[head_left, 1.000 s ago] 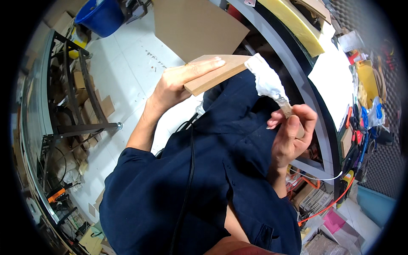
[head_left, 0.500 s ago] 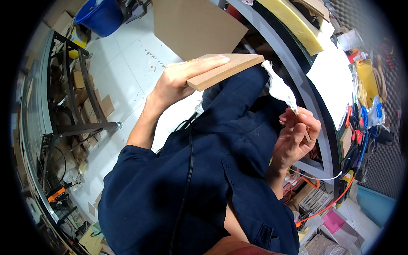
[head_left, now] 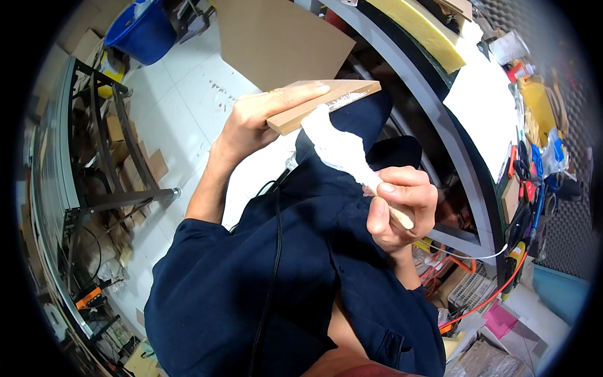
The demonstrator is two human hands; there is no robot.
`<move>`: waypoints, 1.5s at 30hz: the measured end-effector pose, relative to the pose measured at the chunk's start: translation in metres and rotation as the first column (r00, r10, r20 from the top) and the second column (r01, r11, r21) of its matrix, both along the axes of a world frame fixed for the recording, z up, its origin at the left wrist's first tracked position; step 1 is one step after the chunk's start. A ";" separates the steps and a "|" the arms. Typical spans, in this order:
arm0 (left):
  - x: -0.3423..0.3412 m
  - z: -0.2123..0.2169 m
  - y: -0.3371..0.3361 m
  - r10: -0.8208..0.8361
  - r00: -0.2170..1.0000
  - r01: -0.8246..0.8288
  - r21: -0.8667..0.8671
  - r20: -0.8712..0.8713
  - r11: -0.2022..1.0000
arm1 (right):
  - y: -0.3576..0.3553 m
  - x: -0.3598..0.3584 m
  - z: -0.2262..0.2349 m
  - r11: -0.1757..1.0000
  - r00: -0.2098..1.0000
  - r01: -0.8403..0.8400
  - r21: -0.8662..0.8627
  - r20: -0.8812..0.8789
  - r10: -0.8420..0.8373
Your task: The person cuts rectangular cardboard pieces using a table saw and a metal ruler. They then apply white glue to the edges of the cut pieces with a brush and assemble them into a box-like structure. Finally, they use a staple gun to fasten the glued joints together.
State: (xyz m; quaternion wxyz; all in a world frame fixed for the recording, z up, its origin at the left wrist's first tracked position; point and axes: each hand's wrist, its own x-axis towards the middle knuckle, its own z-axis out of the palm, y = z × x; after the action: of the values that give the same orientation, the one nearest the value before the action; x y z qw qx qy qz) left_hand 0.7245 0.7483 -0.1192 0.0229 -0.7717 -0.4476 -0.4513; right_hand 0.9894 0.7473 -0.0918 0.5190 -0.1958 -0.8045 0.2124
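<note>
My left hand [head_left: 249, 122] is closed round the left end of a flat brown wooden board [head_left: 352, 87], fingers along its top and the thumb hidden beneath. The board is raised above my lap. Between the thumb and fingers of my right hand [head_left: 408, 202] is the pale wooden handle of a brush [head_left: 342, 148]. Its head and upper part are thickly coated in white. The brush tip meets or lies very close to the board's near edge. A wet-looking white smear runs along the right part of that edge.
A larger brown sheet [head_left: 282, 47] leans beyond the board. On the right, a workbench [head_left: 446, 135] carries white paper [head_left: 480, 94], yellow foam [head_left: 418, 28] and several tools. A metal-framed table [head_left: 94, 201] stands left. A blue bucket [head_left: 141, 34] sits at the far left.
My right hand has brought the brush left and down, from beyond the board's right end to its near edge. White now marks that edge. The board stays nearly in place.
</note>
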 end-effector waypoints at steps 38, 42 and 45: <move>0.002 -0.001 0.004 -0.018 1.000 0.018 0.022 0.011 1.000 | 0.025 0.013 -0.001 0.997 0.987 0.077 0.011 -0.145 -0.075; 0.003 -0.002 0.005 -0.021 0.999 0.020 0.021 0.041 1.000 | 0.024 0.009 0.000 0.954 0.919 0.116 -0.277 -0.334 -0.209; 0.003 -0.001 0.005 -0.035 0.999 0.035 0.019 0.035 0.999 | 0.017 0.005 -0.001 0.988 0.958 0.015 -0.157 -0.281 -0.059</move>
State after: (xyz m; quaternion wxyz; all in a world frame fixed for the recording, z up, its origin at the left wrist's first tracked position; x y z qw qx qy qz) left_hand 0.7279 0.7533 -0.1203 0.0141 -0.7710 -0.4301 -0.4695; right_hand 0.9943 0.7641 -0.0927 0.6165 -0.2173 -0.6991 0.2897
